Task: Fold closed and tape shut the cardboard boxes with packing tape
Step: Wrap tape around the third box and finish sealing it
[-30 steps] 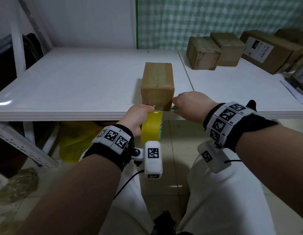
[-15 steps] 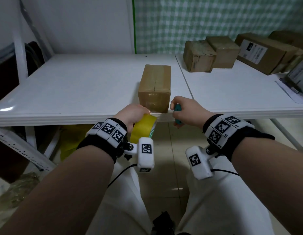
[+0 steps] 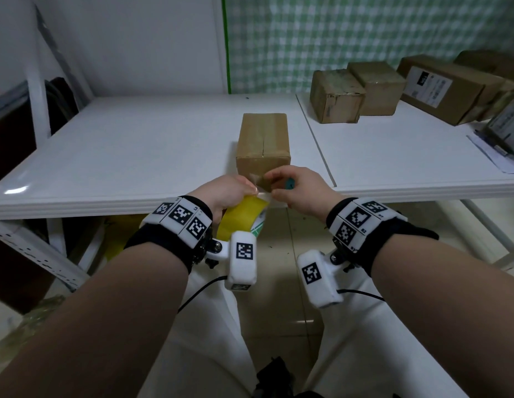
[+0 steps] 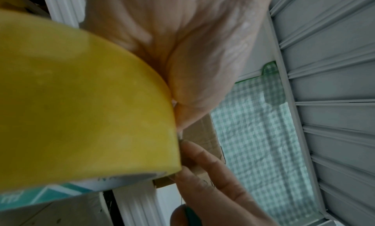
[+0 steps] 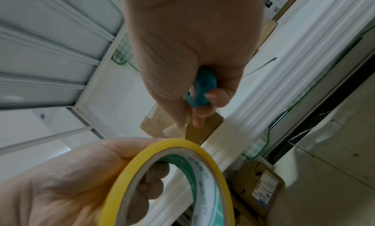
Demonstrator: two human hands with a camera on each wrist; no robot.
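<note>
Two hands at mid-frame in the head view: left hand wrapped round the tape roll, right hand clutching a teal cutter, both against the near face of the cardboard box at the table edge. Left wrist view: mostly yellow roll, lower left; box sliver beyond. Right wrist view: thumb and forefinger pinching clear tape on the box, centre. Likely risks: tape wrinkling or lifting, box dragged off the edge.

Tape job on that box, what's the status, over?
Left hand grips yellow tape roll. Right hand holds teal tool, fingertips at box front face. Nothing in the way.
</note>
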